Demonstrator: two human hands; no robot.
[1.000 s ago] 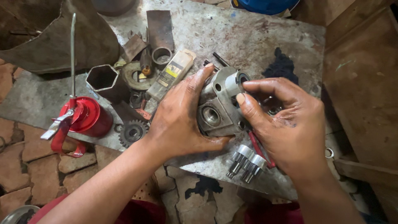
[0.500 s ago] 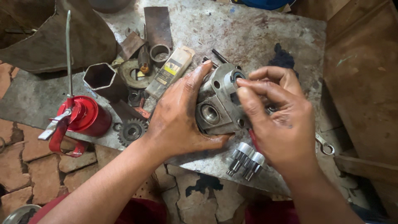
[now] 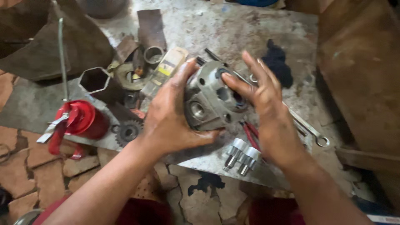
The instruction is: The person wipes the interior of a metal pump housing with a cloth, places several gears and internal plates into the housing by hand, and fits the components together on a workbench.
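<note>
Left hand (image 3: 171,121): wrapped around the grey metal pump block (image 3: 210,102), fingers curled.
Right hand (image 3: 266,104): fingers spread, thumb pressed on its round face.
Tip: block should be held steady above the metal plate (image 3: 200,25).

metal block (image 3: 212,100) half behind left hand (image 3: 171,121)

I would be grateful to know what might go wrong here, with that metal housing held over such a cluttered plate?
1. The left hand alone cups the grey metal housing, and both hands look oily; it might slip onto the two chrome bolts below.
2. The right hand presses its fingers flat over the bores; a sharp edge could nick them.
3. The bolts lie near the metal plate edge and could roll off.
</note>
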